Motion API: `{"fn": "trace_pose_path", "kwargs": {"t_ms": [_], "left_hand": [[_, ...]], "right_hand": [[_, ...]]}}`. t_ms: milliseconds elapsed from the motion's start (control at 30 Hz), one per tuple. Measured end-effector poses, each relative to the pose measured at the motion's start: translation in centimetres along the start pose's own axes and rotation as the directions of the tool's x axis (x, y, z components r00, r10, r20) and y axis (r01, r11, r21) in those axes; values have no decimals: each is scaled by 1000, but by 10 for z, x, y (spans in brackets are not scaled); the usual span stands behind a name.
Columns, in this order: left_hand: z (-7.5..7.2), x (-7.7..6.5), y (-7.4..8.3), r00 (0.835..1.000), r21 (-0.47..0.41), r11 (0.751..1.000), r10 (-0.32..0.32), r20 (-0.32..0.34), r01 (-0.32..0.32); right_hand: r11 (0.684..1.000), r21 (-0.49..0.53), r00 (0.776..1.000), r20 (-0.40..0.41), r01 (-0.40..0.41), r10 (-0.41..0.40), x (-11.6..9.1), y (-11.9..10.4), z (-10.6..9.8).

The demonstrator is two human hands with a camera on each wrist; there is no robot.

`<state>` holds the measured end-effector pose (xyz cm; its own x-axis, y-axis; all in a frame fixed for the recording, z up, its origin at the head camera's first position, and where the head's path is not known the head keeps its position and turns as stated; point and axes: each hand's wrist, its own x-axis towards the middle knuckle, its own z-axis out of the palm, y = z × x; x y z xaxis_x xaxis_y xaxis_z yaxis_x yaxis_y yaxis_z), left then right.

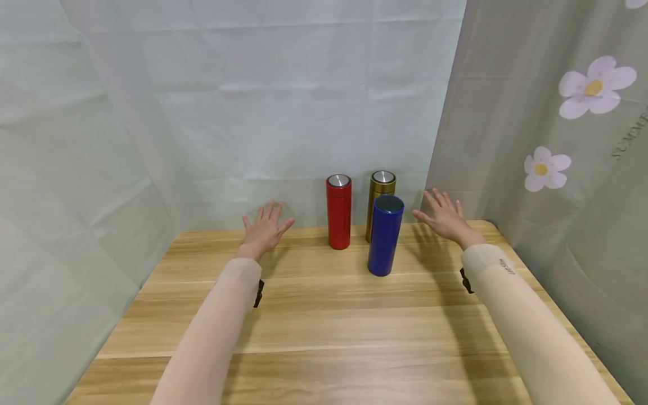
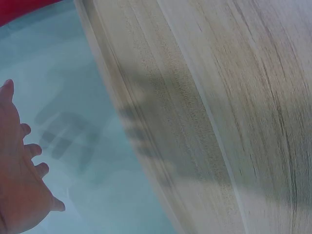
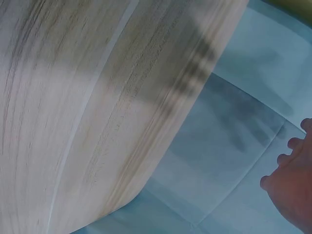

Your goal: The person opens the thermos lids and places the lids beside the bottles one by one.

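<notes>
Three cylindrical bottles stand upright toward the back of a wooden table. The red thermos [image 1: 338,216] has a silver-topped lid. To its right is a gold thermos [image 1: 373,209], partly hidden behind a blue cylindrical bottle [image 1: 386,239] with a dark top, which leans slightly to the right in the head view. My left hand [image 1: 263,232] is raised left of the red thermos, fingers spread, holding nothing. On the other side, my right hand [image 1: 446,218] is held with spread fingers to the right of the gold and blue bottles, touching none of them.
The wooden table [image 1: 314,320] reaches back to a pale cloth curtain [image 1: 304,101]. A flowered curtain [image 1: 567,225] hangs along the right side. Both forearms cast shadows on the tabletop, and a dark strap shows at each wrist.
</notes>
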<state>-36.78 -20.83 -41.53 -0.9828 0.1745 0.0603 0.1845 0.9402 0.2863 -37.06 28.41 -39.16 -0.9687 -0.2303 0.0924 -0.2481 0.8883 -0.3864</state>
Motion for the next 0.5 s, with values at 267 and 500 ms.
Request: {"fn": "trace_pose_path", "kwargs": {"t_ms": [267, 500], "left_hand": [[2, 3, -5, 1000, -25, 999, 24, -13, -24], [1, -1, 2, 998, -84, 995, 49, -30, -52]], "right_hand": [[1000, 13, 1000, 8, 10, -11, -2, -6, -2], [995, 89, 999, 0, 43, -43, -2, -13, -2]]}}
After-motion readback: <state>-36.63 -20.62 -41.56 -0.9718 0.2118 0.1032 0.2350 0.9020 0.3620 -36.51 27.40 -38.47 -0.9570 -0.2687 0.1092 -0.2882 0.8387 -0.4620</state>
